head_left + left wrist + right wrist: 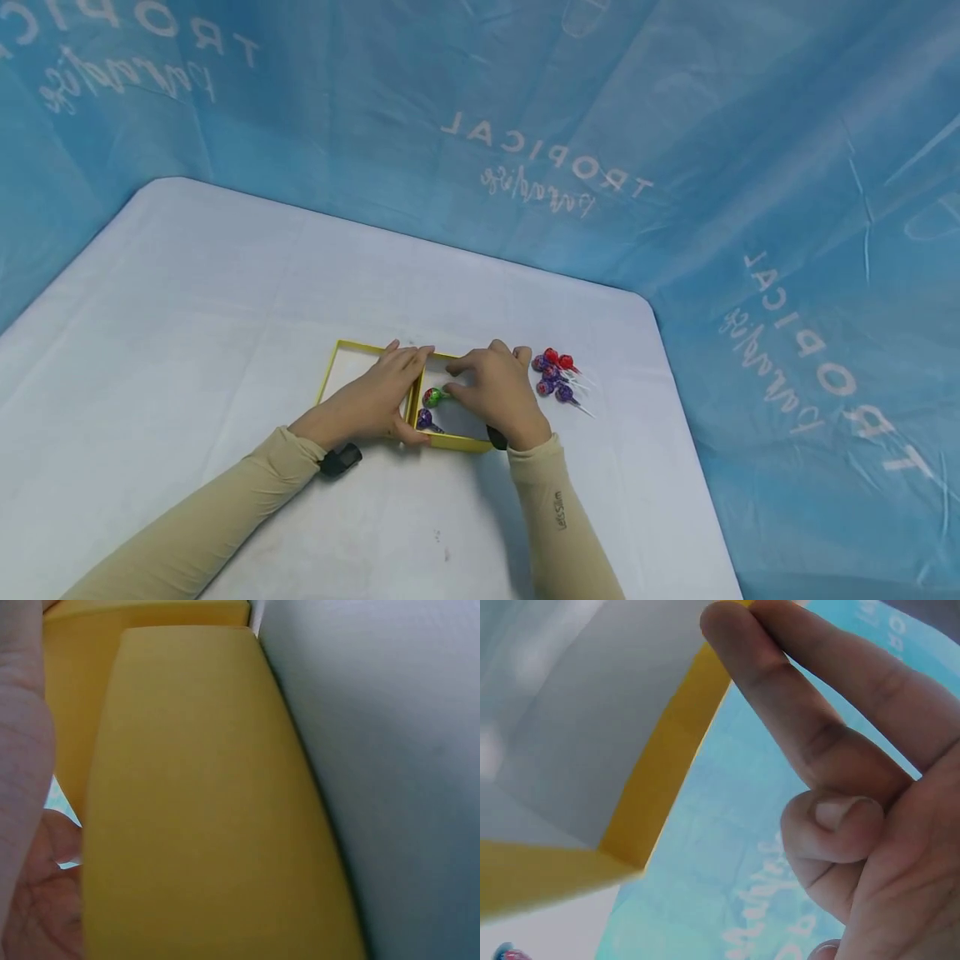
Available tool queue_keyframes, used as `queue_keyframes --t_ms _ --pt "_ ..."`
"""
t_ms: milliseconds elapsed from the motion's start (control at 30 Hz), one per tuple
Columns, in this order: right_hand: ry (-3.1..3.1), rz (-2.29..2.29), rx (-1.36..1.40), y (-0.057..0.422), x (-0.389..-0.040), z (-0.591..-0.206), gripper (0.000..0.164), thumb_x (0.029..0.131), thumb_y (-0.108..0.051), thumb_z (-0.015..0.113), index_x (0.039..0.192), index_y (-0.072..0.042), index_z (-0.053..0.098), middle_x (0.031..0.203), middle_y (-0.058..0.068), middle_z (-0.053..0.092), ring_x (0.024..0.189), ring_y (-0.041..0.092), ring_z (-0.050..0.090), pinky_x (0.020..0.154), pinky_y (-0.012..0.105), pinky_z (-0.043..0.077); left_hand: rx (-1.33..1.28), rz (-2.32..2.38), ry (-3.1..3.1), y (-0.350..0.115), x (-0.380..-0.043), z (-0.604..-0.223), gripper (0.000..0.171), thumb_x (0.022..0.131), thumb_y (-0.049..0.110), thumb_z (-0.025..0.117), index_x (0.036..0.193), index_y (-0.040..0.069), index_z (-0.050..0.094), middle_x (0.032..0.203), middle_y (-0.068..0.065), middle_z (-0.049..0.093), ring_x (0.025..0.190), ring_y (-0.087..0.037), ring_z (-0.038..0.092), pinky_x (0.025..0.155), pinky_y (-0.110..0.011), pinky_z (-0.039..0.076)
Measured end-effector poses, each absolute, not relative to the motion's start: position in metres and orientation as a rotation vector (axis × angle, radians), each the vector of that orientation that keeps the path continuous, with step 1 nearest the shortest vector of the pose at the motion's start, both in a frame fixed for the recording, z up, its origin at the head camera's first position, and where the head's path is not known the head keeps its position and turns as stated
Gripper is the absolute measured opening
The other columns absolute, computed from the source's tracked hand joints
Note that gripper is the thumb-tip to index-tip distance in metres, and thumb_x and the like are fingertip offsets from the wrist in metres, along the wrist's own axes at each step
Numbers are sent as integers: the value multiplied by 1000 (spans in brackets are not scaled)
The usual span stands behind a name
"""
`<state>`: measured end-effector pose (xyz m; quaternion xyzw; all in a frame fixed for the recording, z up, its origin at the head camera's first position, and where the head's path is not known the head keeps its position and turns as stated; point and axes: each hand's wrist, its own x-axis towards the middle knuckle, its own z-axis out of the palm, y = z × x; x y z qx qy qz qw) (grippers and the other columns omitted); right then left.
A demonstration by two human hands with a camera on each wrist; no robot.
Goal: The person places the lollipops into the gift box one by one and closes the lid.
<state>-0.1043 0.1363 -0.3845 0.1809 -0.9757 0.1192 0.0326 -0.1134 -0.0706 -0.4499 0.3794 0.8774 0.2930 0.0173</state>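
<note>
A shallow yellow box with a pale inside lies on the table, and a second yellow-edged tray-like part adjoins its left side. My left hand spans the place where they meet and grips the box, fingers at the far edge, thumb at the near edge. In the left wrist view, a yellow wall stands close beside this hand. Over the right part hovers my right hand, thumb and index finger apart. A green lollipop lies below its thumb, with a purple lollipop nearer the front wall.
Several red and purple lollipops lie in a cluster on the white-covered table, right of the box. Blue printed sheeting hangs around the table's back and right sides.
</note>
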Motion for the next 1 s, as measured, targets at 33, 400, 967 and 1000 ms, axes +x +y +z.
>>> queue_keyframes --t_ms 33,400,967,1000 --pt "-2996 386 542 138 -103 -384 20 81 -33 84 99 -23 83 96 -8 78 74 12 44 73 42 27 1178 914 2725 -70 -114 -450 125 68 61 85 154 -7 26 148 -24 42 141 -37 39 128 -54 13" --pt "-2899 608 351 169 -99 -380 17 83 -28 83 98 -21 83 98 -6 78 73 16 42 76 46 22 1165 942 2720 -67 -116 -450 128 66 61 86 155 -7 25 148 -24 42 142 -37 38 128 -53 13" --pt "-2818 753 15 225 -94 -380 17 83 -29 82 97 -19 82 97 3 75 90 25 55 87 53 21 1107 949 2702 -67 -111 -450 127 67 55 88 156 -6 22 151 -25 39 144 -39 35 129 -52 9" --pt "-2821 757 -11 227 -94 -381 18 83 -29 82 98 -18 82 96 2 75 92 27 56 87 53 22 1103 949 2701 -67 -110 -450 127 67 55 88 156 -6 22 151 -25 39 144 -39 34 129 -51 8"
